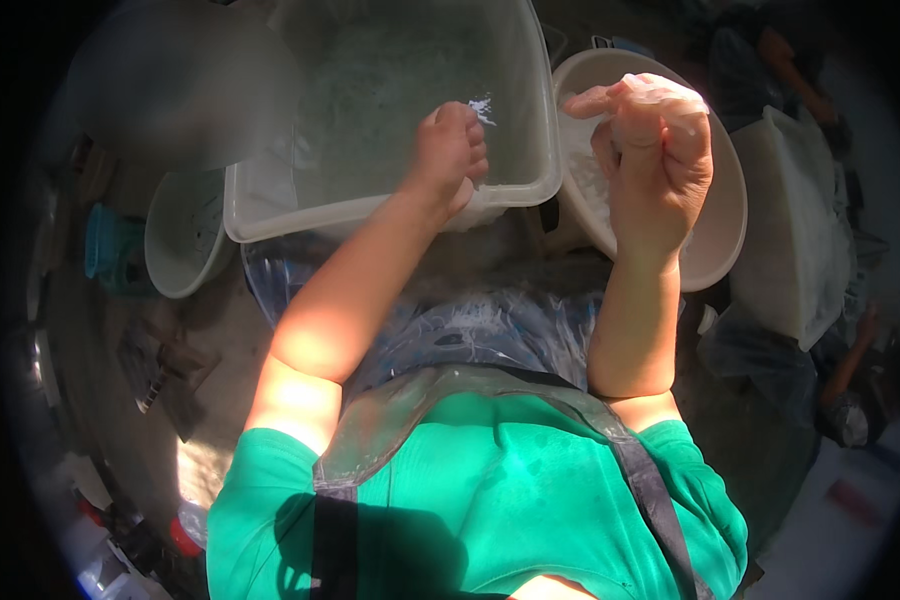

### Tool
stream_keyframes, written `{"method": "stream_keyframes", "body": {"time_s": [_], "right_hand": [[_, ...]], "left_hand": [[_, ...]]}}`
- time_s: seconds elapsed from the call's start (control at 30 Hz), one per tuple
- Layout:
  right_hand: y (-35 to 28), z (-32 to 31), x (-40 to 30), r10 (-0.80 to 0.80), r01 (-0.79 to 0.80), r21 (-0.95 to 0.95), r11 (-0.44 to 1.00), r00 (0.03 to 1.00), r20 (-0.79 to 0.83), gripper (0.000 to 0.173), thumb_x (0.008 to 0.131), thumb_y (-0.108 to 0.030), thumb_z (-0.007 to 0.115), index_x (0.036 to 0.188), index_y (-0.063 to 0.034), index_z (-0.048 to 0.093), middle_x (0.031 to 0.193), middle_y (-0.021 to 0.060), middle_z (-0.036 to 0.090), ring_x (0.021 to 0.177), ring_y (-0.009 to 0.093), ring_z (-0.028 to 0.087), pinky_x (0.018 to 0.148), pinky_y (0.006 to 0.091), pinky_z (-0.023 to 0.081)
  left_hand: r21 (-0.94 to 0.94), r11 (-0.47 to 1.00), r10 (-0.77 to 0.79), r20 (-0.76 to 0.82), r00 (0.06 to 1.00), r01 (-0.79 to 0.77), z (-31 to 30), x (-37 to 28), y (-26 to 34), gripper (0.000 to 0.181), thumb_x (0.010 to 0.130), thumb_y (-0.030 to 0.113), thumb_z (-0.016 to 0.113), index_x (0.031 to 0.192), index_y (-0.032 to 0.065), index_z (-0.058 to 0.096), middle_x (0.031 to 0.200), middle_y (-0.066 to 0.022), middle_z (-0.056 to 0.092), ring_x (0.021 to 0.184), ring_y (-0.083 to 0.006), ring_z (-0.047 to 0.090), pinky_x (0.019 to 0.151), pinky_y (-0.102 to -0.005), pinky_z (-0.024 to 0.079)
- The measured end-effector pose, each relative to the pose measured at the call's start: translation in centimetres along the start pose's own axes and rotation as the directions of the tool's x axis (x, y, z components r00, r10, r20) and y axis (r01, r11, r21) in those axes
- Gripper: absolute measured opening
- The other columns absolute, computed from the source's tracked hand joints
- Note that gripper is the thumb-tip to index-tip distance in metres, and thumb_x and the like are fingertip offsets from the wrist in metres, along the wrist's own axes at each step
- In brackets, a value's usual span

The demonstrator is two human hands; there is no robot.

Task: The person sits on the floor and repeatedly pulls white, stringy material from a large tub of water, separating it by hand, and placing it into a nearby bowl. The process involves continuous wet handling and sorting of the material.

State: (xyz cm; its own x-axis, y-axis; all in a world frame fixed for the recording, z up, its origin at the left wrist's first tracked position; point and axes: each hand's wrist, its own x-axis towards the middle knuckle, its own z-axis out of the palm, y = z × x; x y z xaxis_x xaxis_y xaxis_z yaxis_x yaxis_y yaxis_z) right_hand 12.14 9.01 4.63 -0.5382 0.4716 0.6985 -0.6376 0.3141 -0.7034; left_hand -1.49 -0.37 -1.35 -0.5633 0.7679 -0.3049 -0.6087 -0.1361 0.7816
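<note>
My left hand [450, 146] is curled into a fist over the near rim of a large translucent plastic tub [394, 206] of cloudy liquid. What it may hold is hidden; soft white material [476, 216] shows just below it, at the tub's outer wall. Raised above a round cream basin [709, 259], my right hand [652, 157] has bent fingers with a wet, pale translucent piece [671, 96] at them. White, shredded-looking material [586, 169] lies inside the basin, partly covered by that hand.
Left of the tub are a pale bowl [184, 240] and a container with a blue lid [101, 240]. A white tub [784, 225] of pale material stands at right, with other people's arms [799, 75] nearby. A clear plastic apron [472, 322] covers my lap.
</note>
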Motion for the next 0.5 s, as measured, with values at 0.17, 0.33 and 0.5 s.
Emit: {"method": "stream_keyframes", "body": {"time_s": [0.17, 0.33, 0.5], "right_hand": [[2.8, -1.7, -1.4, 0.202, -0.018, -0.801, 0.598, 0.971, 0.128, 0.047, 0.067, -0.011, 0.073, 0.112, -0.0133, 0.059, 0.121, 0.0114, 0.053, 0.110, 0.032, 0.049, 0.091, 0.0396, 0.042], [2.8, 2.0, -2.5, 0.362, -0.304, -0.323, 0.896, 0.922, 0.139, 0.022, 0.078, -0.013, 0.057, 0.096, -0.0087, 0.069, 0.126, 0.0146, 0.052, 0.120, 0.027, 0.046, 0.093, 0.0368, 0.040], [0.7, 0.9, -1.8, 0.306, -0.231, -0.476, 0.848, 0.949, 0.084, 0.023, 0.085, -0.013, 0.050, 0.090, -0.0020, 0.070, 0.108, 0.0149, 0.063, 0.104, 0.028, 0.059, 0.093, 0.0367, 0.043]], "left_hand": [[-0.187, 0.968, 0.034, 0.759, 0.650, 0.169, 4.8, -2.1, 6.4, 0.025, 0.087, 0.012, 0.040, 0.063, 0.0136, 0.033, 0.060, 0.0043, 0.028, 0.053, -0.0074, 0.023, 0.046, -0.0215, 0.021], [-0.012, 0.806, 0.591, 0.066, 0.804, -0.592, 3.7, 1.2, 5.5, 0.018, 0.088, 0.020, 0.050, 0.081, 0.0040, 0.054, 0.071, 0.0001, 0.049, 0.060, -0.0127, 0.044, 0.052, -0.0263, 0.038], [0.649, 0.192, 0.182, 0.713, 0.677, -0.736, -1.5, -2.6, 0.3, 0.036, 0.092, 0.040, 0.049, 0.095, 0.0053, 0.057, 0.072, -0.0024, 0.052, 0.071, -0.0122, 0.050, 0.066, -0.0298, 0.041]]}}
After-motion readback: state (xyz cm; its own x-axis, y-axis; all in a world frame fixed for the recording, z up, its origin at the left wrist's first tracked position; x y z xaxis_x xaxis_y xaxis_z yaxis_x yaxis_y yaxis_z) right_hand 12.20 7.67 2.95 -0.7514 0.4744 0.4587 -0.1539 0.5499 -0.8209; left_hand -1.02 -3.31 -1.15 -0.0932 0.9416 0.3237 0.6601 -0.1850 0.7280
